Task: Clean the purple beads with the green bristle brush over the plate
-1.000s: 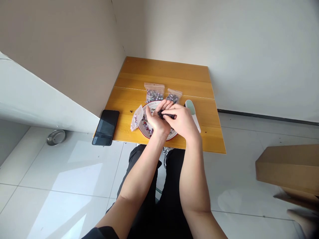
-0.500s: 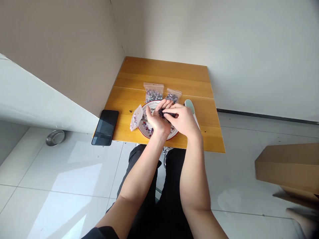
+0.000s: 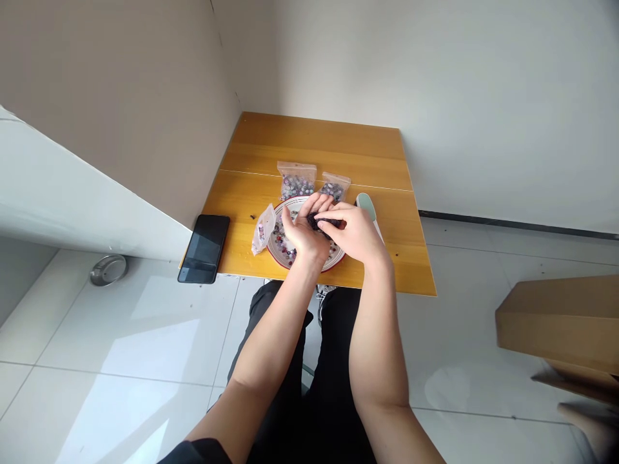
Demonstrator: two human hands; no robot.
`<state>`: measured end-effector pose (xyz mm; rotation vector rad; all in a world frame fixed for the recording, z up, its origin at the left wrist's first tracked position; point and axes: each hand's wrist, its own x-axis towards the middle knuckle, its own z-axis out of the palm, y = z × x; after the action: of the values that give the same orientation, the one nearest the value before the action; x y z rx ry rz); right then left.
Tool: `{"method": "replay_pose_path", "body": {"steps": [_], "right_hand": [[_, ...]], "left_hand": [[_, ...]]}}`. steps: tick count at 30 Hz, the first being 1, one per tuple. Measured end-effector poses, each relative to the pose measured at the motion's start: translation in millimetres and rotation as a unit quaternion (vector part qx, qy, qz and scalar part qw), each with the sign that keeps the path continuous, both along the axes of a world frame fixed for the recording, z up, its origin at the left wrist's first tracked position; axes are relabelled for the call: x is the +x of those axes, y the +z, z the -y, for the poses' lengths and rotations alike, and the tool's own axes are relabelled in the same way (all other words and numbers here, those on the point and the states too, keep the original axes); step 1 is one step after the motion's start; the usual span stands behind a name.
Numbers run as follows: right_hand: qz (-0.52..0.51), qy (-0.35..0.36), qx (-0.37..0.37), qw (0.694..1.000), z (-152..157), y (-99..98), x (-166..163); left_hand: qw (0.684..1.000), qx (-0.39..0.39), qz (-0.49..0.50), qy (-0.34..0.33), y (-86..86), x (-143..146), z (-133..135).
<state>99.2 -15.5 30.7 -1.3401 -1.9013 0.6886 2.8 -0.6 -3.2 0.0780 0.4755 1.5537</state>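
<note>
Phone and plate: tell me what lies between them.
In the head view, a clear plastic bag of beads and a small dark speck lie on the table between the phone and the plate.

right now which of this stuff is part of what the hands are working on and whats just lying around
In use: left hand, right hand, dark beads between them, red-rimmed bead plate, bead bag, second bead bag, small clear bag.
Lying about: black phone, white-green object, steel bowl, cardboard box.

Our left hand [image 3: 300, 237] is held cupped, palm turned upward, fingers partly curled. Our right hand [image 3: 353, 235] sits back upward, fingertips reaching over the left palm. Left forearm [image 3: 271, 341] and right forearm [image 3: 378, 341] converge inward.
</note>
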Motion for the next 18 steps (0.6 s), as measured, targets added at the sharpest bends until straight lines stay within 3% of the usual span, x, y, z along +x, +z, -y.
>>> {"method": "replay_pose_path", "body": {"steps": [7,14,18], "right_hand": [[-0.013,0.06,-0.018,0.998,2.9,-0.1,6.0],[-0.003,-0.017,0.026,1.0,-0.5,0.9,-2.3],[0.019,-0.013,0.013,1.0,0.5,1.4,0.4]], "left_hand": [[1.0,-0.028,-0.009,-0.001,6.2,-2.7,1.0],[1.0,-0.016,0.001,-0.011,5.5,0.6,2.3],[1.0,-0.015,-0.004,-0.008,5.6,-2.6,1.3]]}}
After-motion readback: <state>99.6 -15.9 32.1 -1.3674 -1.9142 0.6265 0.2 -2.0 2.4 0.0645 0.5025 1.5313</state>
